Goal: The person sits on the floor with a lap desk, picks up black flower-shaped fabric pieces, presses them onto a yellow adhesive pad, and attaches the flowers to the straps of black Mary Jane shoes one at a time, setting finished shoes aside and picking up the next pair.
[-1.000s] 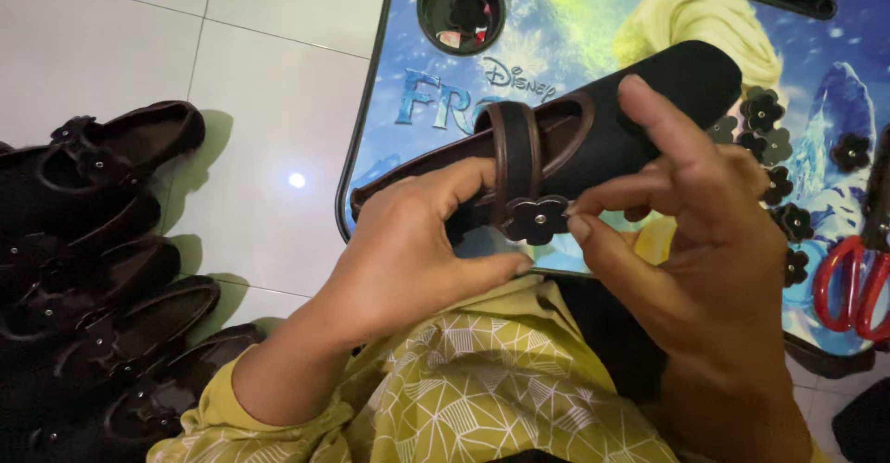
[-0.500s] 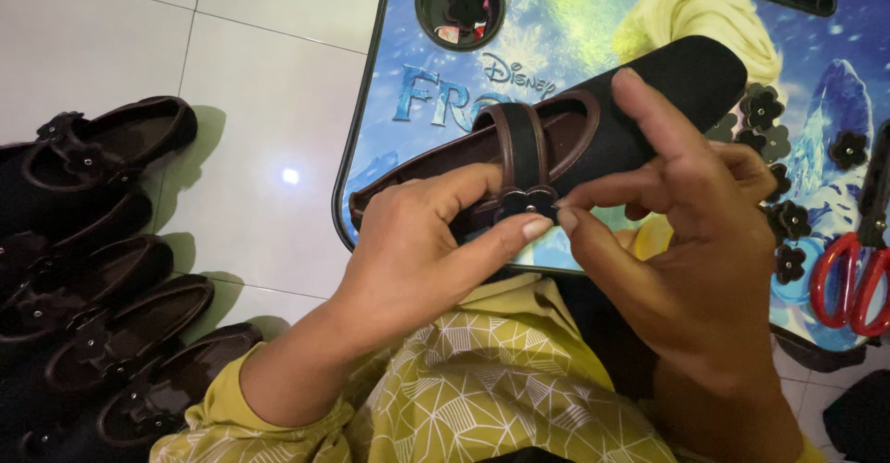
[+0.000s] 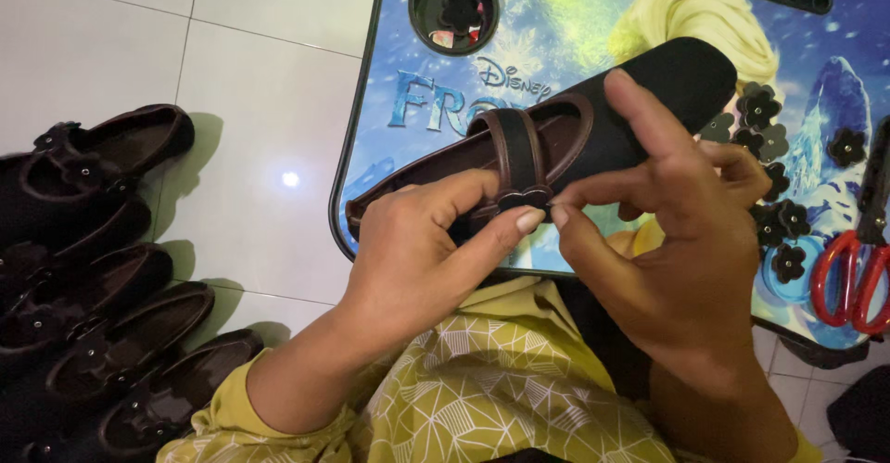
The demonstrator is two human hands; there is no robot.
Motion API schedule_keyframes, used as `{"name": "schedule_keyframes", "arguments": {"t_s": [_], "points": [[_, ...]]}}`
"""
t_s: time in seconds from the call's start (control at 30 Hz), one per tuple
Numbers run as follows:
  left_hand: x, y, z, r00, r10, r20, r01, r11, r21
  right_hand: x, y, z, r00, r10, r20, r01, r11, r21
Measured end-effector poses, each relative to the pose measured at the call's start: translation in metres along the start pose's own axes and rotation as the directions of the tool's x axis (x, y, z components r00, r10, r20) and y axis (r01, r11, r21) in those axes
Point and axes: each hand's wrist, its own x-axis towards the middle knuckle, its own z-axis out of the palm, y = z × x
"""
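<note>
A dark brown strap shoe [image 3: 593, 125] lies across a small blue picture-printed table [image 3: 575, 18], toe to the upper right. My left hand [image 3: 422, 259] grips the shoe's heel side, thumb pressed on a small black flower piece [image 3: 522, 198] at the end of the strap. My right hand [image 3: 667, 250] holds the shoe's front, its thumb and forefinger pinching at the same flower from the right.
Several loose black flower pieces [image 3: 774, 171] lie on the table's right part. Red-handled scissors [image 3: 848, 278] lie at the right edge. A round cup hole [image 3: 454, 7] sits in the table's top. Several dark shoes [image 3: 93, 268] line the white tiled floor at the left.
The flower piece, held off the strap's end a second ago, is now pressed flat against the strap under both thumbs. The shoe has hardly shifted.
</note>
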Motion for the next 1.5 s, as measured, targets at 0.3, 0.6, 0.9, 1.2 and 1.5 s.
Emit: {"name": "schedule_keyframes", "arguments": {"t_s": [0.3,0.6,0.9,1.2,1.5], "points": [[0.001,-0.003,0.005,0.994,0.062,-0.088,-0.056,0.996,0.070,-0.001,-0.008,0.002,0.999,0.046,-0.021,-0.046,0.999,-0.015],[0.002,-0.009,0.009,0.973,0.187,-0.137,-0.180,0.982,0.057,-0.003,-0.007,0.005,0.999,0.017,-0.037,-0.018,0.999,-0.034],[0.016,-0.017,-0.001,0.990,0.001,-0.139,-0.002,1.000,-0.010,-0.028,0.008,-0.005,0.978,0.103,-0.179,-0.034,0.934,0.355],[0.022,-0.016,0.001,0.983,-0.143,-0.115,0.139,0.989,-0.041,-0.078,0.016,0.009,0.879,0.381,-0.286,-0.132,0.771,0.623],[-0.003,-0.028,-0.012,0.831,0.453,-0.323,-0.195,0.782,0.592,-0.113,0.030,0.007,0.705,0.527,-0.474,-0.103,0.738,0.667]]}}
